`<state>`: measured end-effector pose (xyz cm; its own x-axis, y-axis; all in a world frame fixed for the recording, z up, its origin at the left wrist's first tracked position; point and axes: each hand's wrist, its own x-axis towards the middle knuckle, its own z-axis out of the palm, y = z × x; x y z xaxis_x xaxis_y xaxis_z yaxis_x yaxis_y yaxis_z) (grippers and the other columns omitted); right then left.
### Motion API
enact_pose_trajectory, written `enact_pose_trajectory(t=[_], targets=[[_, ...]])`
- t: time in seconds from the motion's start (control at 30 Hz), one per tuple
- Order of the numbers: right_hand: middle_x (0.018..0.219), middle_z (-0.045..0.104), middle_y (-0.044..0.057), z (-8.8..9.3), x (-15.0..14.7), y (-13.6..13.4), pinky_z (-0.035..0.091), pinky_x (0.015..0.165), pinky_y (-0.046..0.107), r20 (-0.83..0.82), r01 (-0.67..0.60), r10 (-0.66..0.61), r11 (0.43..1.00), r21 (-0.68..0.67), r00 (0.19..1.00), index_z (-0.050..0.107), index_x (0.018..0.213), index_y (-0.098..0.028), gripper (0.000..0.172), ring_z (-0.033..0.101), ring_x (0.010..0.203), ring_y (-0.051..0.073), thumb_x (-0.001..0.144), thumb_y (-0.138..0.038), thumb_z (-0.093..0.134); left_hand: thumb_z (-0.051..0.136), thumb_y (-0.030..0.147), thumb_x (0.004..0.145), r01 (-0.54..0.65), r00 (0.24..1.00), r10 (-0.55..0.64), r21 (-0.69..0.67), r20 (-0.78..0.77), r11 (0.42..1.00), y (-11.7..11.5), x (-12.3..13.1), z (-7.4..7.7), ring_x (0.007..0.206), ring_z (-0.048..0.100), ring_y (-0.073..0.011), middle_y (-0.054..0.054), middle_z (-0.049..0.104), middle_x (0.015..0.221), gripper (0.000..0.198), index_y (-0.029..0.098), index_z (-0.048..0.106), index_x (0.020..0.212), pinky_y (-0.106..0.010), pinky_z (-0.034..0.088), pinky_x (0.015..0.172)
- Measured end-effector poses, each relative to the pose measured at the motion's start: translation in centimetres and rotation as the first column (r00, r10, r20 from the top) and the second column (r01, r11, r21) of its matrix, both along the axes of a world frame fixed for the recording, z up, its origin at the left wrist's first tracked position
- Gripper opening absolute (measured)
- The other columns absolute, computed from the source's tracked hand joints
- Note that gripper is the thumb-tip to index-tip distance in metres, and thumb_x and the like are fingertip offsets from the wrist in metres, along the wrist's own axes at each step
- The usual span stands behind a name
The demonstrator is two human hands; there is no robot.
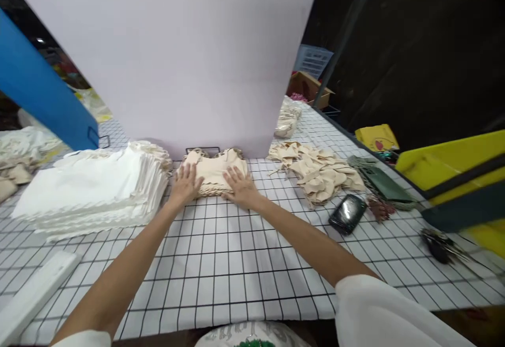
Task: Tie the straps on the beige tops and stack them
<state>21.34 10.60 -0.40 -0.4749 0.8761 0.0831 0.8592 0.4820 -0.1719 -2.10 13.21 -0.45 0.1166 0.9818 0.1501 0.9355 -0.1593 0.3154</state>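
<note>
Beige cloth pieces lie in a neat low stack at the 12 o'clock side of the grid-patterned desk, just in front of a pale upright board. Both arms reach straight out to it. The left hand lies flat on the stack's 9 o'clock edge, and the right hand lies flat on its 4 o'clock corner. The fingers of both are spread wide and clasp nothing. Flat palms on top probably keep the layers square and stop them sliding.

At 9 o'clock from the stack, almost touching it, sits a taller pile of folded white cloth. At 3 o'clock a looser heap of beige pieces is fanned out, apparently unsorted. Farther toward 4 o'clock lie a dark phone, a green pouch and a bunch of keys, all kept away from the fabric. A yellow bin stands beyond the desk's 3 o'clock edge, and a white bar lies at 8 o'clock.
</note>
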Motion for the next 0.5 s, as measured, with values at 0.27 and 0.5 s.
enact_pose_trajectory(t=[0.27,0.5], targets=[[0.164,0.033,0.018,2.1,4.9,-2.4,0.017,0.119,0.071,-0.056,0.110,-0.109,0.994,0.012,0.992,0.040,0.154,-0.014,0.065,0.026,0.152,0.037,0.101,-0.052,0.044,0.037,0.062,0.093,0.003,0.992,-0.012,0.073,0.128,0.997,-1.5,-2.2,-1.0,0.156,0.014,-0.0414,-0.024,0.024,0.166,0.086,0.006,0.032,0.157,-0.058,0.016,0.124],[0.118,0.069,0.027,4.9,18.8,-6.0,0.029,0.109,0.068,0.078,0.597,-0.594,0.802,-0.029,0.801,0.073,0.108,-0.008,0.028,0.058,0.120,0.043,0.080,-0.012,0.066,0.055,0.061,0.087,0.021,0.937,-0.052,0.095,0.345,0.995,-10.4,-4.3,-1.2,0.147,0.040,-0.0375,-0.010,0.045,0.159,0.070,0.028,0.050,0.149,-0.041,0.060,0.090]])
